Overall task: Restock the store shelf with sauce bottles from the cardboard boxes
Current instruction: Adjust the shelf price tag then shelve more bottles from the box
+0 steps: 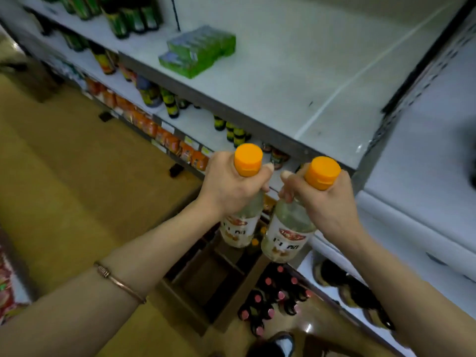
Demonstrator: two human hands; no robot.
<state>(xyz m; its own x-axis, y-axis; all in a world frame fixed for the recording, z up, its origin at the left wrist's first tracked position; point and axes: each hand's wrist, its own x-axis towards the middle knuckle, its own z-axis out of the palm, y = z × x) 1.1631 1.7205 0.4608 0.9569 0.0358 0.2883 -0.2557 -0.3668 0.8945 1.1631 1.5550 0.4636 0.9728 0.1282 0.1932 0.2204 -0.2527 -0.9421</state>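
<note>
At frame centre, two orange-capped sauce bottles (242, 222) are gripped by the necks, one in the left hand (229, 184) and one in the right hand (322, 202). They are best lifted over the shelf (296, 81) lip and set down upright, well apart.

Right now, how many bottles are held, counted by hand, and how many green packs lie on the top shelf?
Left hand: 1 bottle
Right hand: 1 bottle
Top shelf: 2 green packs, stacked
Total: 4

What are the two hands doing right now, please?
Left hand: grips the left orange-capped bottle by its neck.
Right hand: grips the right orange-capped bottle by its neck.
</note>
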